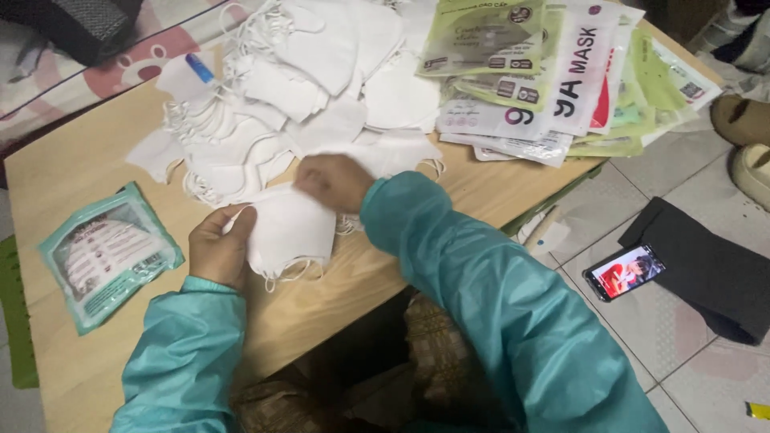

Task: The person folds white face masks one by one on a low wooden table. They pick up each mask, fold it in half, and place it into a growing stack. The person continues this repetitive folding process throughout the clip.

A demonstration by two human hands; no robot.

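A small stack of white face masks (290, 228) rests on the wooden table (80, 160) in front of me. My left hand (218, 247) grips its left edge, thumb on top. My right hand (333, 181) presses fingers down on the stack's upper right corner. Both arms wear teal sleeves. Behind my hands spreads a loose pile of white masks (297, 88) with ear loops. A sealed teal mask packet (104, 252) lies flat to the left of my left hand.
Several green and white mask packets (553, 72) are heaped at the table's far right. A blue pen cap (200, 67) sits among the masks. On the tiled floor lie a lit phone (624, 273), a dark cloth (706, 269) and slippers (746, 136).
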